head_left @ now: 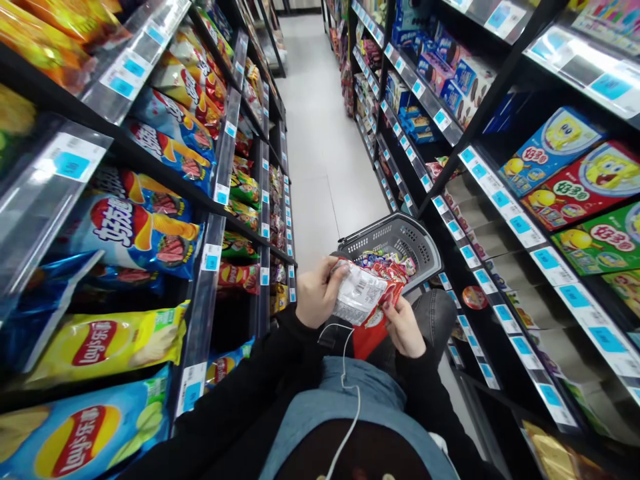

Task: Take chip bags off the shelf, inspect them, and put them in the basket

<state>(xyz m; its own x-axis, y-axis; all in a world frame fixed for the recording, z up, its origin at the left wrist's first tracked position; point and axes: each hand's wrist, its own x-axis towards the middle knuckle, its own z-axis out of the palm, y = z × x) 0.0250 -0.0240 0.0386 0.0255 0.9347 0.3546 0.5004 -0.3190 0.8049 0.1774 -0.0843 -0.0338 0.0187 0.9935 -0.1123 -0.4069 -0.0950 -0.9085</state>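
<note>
Red-white packet [361, 295] | left hand [316, 293], right hand [405, 328] gripping | yellow bag [107, 341]: "Lay's"

The silver and red packet [361, 293] hides some of the left hand's [316, 293] fingers and the near left corner of the basket [429, 245], and its writing is too tiny to read. At the left shelf's near end, the blue Lay's bag [83, 432] gets cut off.

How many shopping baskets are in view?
1: the gray basket, beyond the left hand and right hand, beside the shelves on the right, partly behind the packet. Others may be hidden.
</note>
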